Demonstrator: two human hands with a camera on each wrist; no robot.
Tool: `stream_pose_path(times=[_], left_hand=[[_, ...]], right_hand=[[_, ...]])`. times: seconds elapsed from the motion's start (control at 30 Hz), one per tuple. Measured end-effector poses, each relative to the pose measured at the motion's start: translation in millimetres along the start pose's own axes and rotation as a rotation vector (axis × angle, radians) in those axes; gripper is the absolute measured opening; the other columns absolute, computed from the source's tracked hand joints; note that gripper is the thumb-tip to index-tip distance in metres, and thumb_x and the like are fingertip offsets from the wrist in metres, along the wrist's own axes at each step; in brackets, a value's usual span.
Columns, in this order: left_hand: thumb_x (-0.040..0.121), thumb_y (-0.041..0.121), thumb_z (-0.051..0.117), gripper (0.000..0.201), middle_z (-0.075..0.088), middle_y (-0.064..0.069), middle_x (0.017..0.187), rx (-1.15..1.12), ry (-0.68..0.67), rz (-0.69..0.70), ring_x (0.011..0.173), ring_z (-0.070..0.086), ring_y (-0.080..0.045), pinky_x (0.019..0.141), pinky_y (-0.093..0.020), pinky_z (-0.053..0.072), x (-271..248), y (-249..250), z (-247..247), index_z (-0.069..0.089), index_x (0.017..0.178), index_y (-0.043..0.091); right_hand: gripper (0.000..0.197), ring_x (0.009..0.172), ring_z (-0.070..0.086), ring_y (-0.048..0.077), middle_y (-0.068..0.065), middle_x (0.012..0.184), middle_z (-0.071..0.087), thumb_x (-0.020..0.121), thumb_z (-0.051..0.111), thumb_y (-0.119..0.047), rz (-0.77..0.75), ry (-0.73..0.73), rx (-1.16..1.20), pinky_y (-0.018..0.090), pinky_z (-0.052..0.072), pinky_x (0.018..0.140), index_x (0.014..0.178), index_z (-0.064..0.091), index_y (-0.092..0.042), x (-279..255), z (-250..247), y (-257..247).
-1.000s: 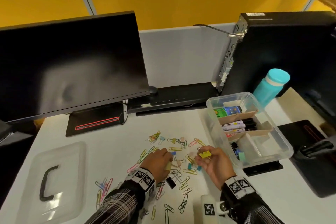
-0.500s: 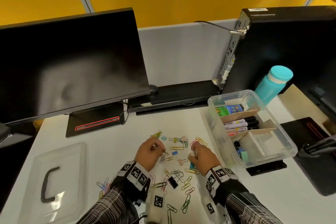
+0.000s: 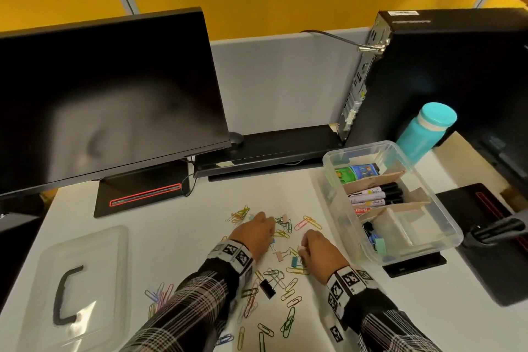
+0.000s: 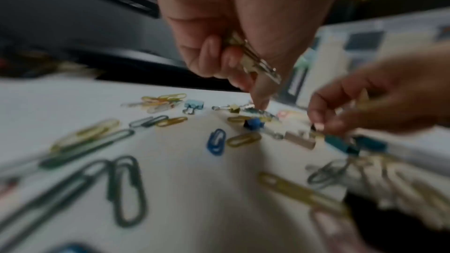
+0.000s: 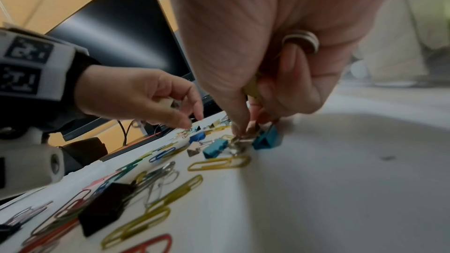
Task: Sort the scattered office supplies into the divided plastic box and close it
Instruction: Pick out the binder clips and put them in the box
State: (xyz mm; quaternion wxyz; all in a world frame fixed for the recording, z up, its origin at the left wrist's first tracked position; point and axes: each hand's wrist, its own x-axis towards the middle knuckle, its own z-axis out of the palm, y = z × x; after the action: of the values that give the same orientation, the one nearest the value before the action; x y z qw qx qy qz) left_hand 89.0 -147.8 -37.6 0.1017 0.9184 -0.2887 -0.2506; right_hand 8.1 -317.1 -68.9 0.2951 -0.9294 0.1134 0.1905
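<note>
Coloured paper clips [image 3: 285,286] and small binder clips lie scattered on the white desk [image 3: 177,231]. My left hand [image 3: 268,227] hovers over the far part of the pile. It holds pale binder clips [image 4: 250,61] in its curled fingers, while its index finger touches down beside a yellow binder clip [image 4: 234,108]. My right hand [image 3: 303,250] keeps a yellow binder clip [image 5: 252,88] in its palm and pinches the wire handle of a teal binder clip [image 5: 266,138] on the desk. The divided clear box [image 3: 445,226] stands open at the right, with markers and a few clips inside.
The box's clear lid [image 3: 80,288] with a black handle lies at the left. A monitor [image 3: 108,100], a keyboard [image 3: 274,146], a computer tower [image 3: 445,71] and a teal bottle [image 3: 425,131] line the back. A black binder clip [image 3: 267,288] lies between my forearms.
Both hands have come down onto the clip pile. The right hand, which held a yellow clip up a second ago, now pinches a teal clip on the desk. The left hand has reached farther back.
</note>
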Motion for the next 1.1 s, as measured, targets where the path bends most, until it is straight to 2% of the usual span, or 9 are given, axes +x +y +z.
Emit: stream_pose_path(times=[0.13,0.3,0.43,0.57,0.67,0.73,0.8,0.9,1.1], left_hand=[[0.087,0.010,0.051,0.043,0.037,-0.005,0.125,0.172,-0.110,0.154,0.096,0.055,-0.029,0.085,-0.039,0.049,3.5,-1.6,0.1,0.042,0.127,0.019],[0.087,0.006,0.050,0.026,0.041,-0.010,0.121,0.270,-0.097,0.190,0.088,0.055,-0.030,0.071,-0.038,0.046,2.9,-4.8,-0.4,0.047,0.113,0.009],[0.086,0.005,0.050,0.015,0.047,-0.008,0.113,0.158,-0.067,0.140,0.085,0.056,-0.031,0.068,-0.036,0.043,0.0,-4.8,-3.4,0.049,0.101,0.009],[0.087,0.013,0.050,0.011,0.055,0.002,0.090,-0.074,-0.019,0.006,0.084,0.057,-0.023,0.069,-0.028,0.042,-7.9,-11.9,2.5,0.045,0.088,0.023],[0.088,0.014,0.053,0.029,0.058,0.004,0.099,-0.276,-0.005,-0.064,0.081,0.055,-0.014,0.072,-0.023,0.042,-14.2,-15.3,8.3,0.048,0.110,0.032],[0.089,0.012,0.050,0.035,0.055,0.000,0.111,-0.362,-0.003,-0.102,0.096,0.055,-0.016,0.082,-0.022,0.041,-17.5,-15.6,10.4,0.054,0.120,0.029],[0.090,0.016,0.049,0.020,0.054,-0.005,0.112,-0.407,0.036,-0.125,0.103,0.056,-0.020,0.084,-0.022,0.039,-20.9,-15.3,12.1,0.064,0.103,0.023],[0.091,0.020,0.051,0.012,0.059,-0.006,0.101,-0.485,0.080,-0.163,0.090,0.056,-0.019,0.074,-0.022,0.039,-24.1,-15.6,16.1,0.060,0.085,0.015],[0.092,0.019,0.045,0.022,0.061,0.004,0.071,-0.682,0.084,-0.177,0.059,0.052,-0.011,0.059,-0.027,0.046,-24.2,-12.0,18.4,0.059,0.075,0.023]], right_hand=[[0.013,0.081,0.054,0.021,0.007,0.107,0.049,0.093,0.047,-0.028,0.004,-0.011,-0.039,0.031,0.044,0.073,0.092,0.038,-0.019,-2.1,-3.7,-2.3],[0.028,0.083,0.058,0.025,0.007,0.113,0.046,0.093,0.048,-0.032,0.078,0.025,-0.103,0.032,0.044,0.070,0.111,0.043,-0.011,-4.0,5.6,-9.3],[0.023,0.075,0.050,0.020,0.008,0.120,0.042,0.096,0.044,-0.025,0.080,0.055,-0.130,0.028,0.040,0.066,0.114,0.045,-0.010,-2.5,12.1,-15.5],[0.010,0.080,0.056,0.019,0.005,0.101,0.051,0.088,0.056,-0.018,0.065,0.097,0.135,0.029,0.049,0.075,0.094,0.048,-0.016,-4.0,9.2,-6.3],[0.014,0.080,0.060,0.020,0.006,0.089,0.059,0.085,0.058,-0.012,0.085,0.106,0.265,0.033,0.051,0.076,0.084,0.049,-0.022,-5.7,5.2,3.7],[0.012,0.078,0.056,0.016,0.002,0.091,0.054,0.086,0.057,-0.013,0.047,0.079,0.174,0.025,0.047,0.070,0.093,0.050,-0.020,-8.1,6.1,7.7],[0.015,0.072,0.049,0.012,0.000,0.091,0.048,0.087,0.057,-0.019,-0.012,0.066,0.081,0.019,0.039,0.062,0.101,0.051,-0.019,-10.1,9.0,10.2],[0.012,0.065,0.045,0.009,0.000,0.092,0.046,0.089,0.056,-0.023,-0.046,0.087,0.056,0.016,0.036,0.057,0.099,0.052,-0.018,-10.9,10.3,9.6],[0.014,0.076,0.053,0.017,0.002,0.092,0.051,0.083,0.061,-0.021,0.006,0.146,0.199,0.026,0.044,0.068,0.087,0.049,-0.015,-16.7,6.1,10.4]])
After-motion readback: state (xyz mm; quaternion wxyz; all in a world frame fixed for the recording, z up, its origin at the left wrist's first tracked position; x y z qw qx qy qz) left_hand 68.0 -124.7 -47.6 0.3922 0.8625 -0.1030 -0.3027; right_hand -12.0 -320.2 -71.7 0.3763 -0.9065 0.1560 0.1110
